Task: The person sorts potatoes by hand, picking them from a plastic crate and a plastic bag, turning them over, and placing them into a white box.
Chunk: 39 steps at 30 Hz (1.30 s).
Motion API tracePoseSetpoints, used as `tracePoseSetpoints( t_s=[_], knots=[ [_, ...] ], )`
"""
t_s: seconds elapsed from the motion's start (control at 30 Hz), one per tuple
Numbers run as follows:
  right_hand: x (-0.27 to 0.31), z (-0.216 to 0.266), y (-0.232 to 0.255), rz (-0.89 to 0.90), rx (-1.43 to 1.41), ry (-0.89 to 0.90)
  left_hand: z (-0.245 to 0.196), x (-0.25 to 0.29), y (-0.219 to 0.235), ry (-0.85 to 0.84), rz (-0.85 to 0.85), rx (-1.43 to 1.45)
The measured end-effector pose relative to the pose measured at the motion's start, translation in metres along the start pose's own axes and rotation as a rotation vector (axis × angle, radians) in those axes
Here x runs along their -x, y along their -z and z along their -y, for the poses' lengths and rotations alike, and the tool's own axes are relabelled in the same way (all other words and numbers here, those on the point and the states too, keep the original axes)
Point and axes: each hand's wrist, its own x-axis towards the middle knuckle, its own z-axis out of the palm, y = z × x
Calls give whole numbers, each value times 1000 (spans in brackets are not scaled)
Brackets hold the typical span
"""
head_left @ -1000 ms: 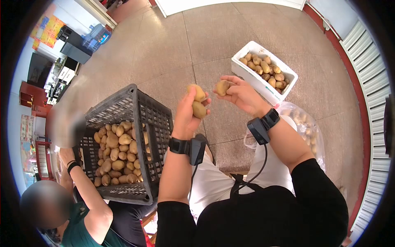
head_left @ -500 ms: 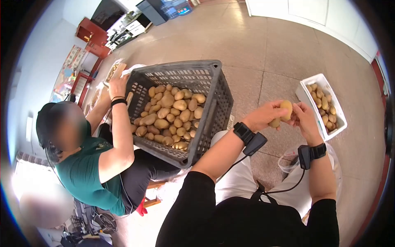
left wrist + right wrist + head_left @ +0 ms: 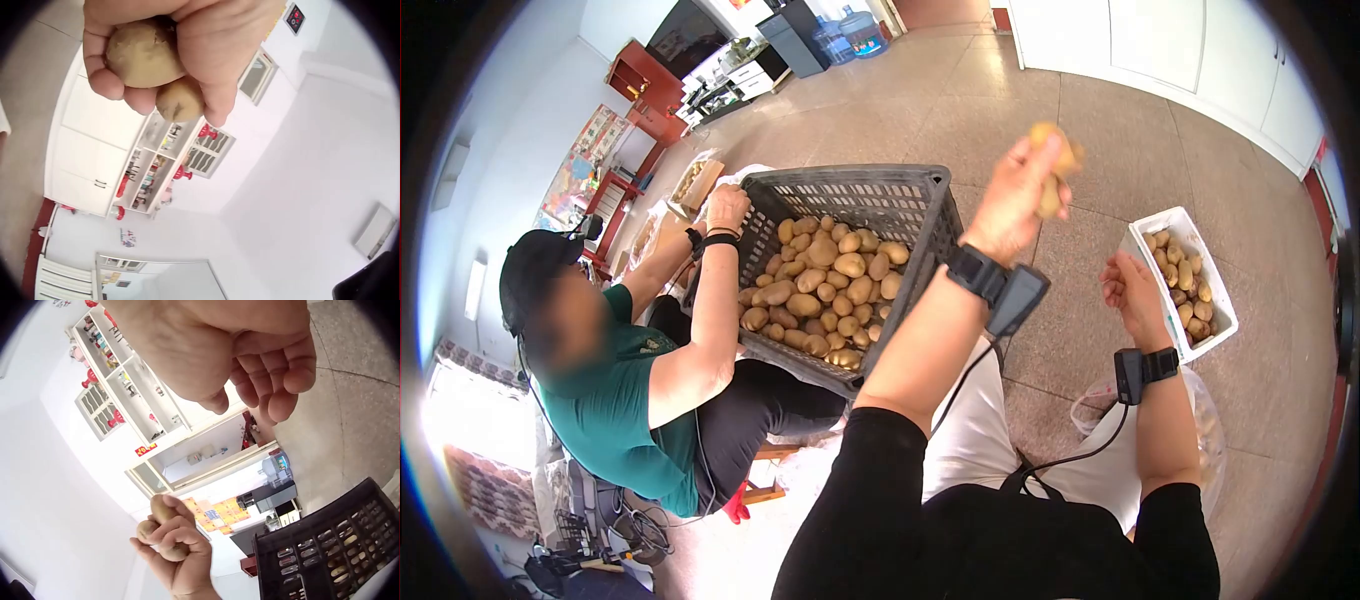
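My left hand (image 3: pixel 1003 212) is raised over the floor and grips potatoes. The left wrist view shows a larger potato (image 3: pixel 144 55) under the curled fingers and a smaller potato (image 3: pixel 180 100) by the thumb. Three potatoes show in that hand from the right wrist view, the topmost potato (image 3: pixel 164 509) near the fingertips. My right hand (image 3: pixel 1138 295) hangs beside the white box, apart from the left, its fingers loosely curled around nothing. A black slatted crate (image 3: pixel 950 205) with many potatoes (image 3: pixel 830 290) stands to the left of my left forearm.
On the floor at the right is a white box (image 3: pixel 1208 258) holding potatoes. A clear plastic bag (image 3: pixel 1208 425) lies by my right leg. Another person (image 3: pixel 625 370) sits left of the crate, a hand near its far rim. Water bottles (image 3: pixel 863 35) stand at the back.
A second ago my right hand held a potato; half a second ago both hands met around the potatoes. The right is now bare, and the left has risen with them. The head view has swung left.
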Motion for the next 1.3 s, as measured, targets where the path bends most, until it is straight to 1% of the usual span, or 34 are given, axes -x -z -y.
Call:
tracePoseSetpoints(
  t_s=[0.07, 0.13, 0.17, 0.2, 0.23, 0.27, 0.3, 0.33, 0.37, 0.4, 0.43, 0.47, 0.5, 0.53, 0.57, 0.67, 0.73, 0.83, 0.87, 0.97, 1.03, 1.17, 1.23, 1.3],
  knots=[
    [1, 3, 0, -2, 2, -7, -29, -5, 6, -153, -77, -88],
    [5, 4, -3, -53, 64, 4, -52, -10, 31, -218, -131, -151],
    [0, -4, 5, -56, 32, -7, -60, -14, 47, -203, -205, -90],
    [-3, -7, 14, 11, 48, 5, -66, -14, 65, -166, -251, 9],
    [0, -7, 11, -63, 33, 2, -73, -13, 85, -76, -319, 28],
    [-4, -13, 21, -19, 59, 23, -77, -11, 112, -81, -401, -55],
    [2, -4, 15, -21, 25, 20, -86, -2, 147, -22, -362, -210],
    [5, -4, 13, -32, 22, 10, -98, 4, 174, 71, -478, -315],
    [5, 3, 14, -46, 23, 23, -105, 10, 200, 122, -577, -296],
    [5, 8, 17, -62, 25, 55, -109, 25, 218, 123, -660, -380],
    [5, 10, 18, -46, 25, 36, -117, 44, 250, 214, -427, -336],
    [5, 10, 18, -27, 23, 8, -113, 59, 260, 163, -605, -379],
    [8, 12, 13, -34, 20, 29, -111, 77, 255, 137, -787, -265],
    [8, 13, 12, -32, 25, 24, -105, 93, 281, 142, -792, -183],
    [7, 13, 11, -29, 31, 12, -97, 107, 315, 152, -800, -100],
    [4, 12, 8, -25, 22, 9, -83, 144, 341, 135, -987, -170],
    [4, 9, 5, -9, 13, 1, -76, 155, 349, 205, -1015, -222],
    [2, 7, 4, -30, 45, -27, -74, 164, 350, 357, -961, -338],
    [1, 6, 3, -28, 53, -23, -77, 163, 350, 413, -906, -400],
    [-1, 5, 4, -25, 56, -18, -87, 159, 343, 554, -685, -629],
    [-2, 5, 4, -22, 47, -20, -91, 154, 339, 607, -513, -795],
    [-2, 3, 4, -17, 72, -18, -96, 142, 333, 615, -194, -1066],
    [-2, 5, 4, -12, 66, -16, -102, 136, 332, 576, -57, -1161],
    [-1, 6, 4, -13, 68, -23, -108, 133, 330, 510, 34, -1213]
  ],
)
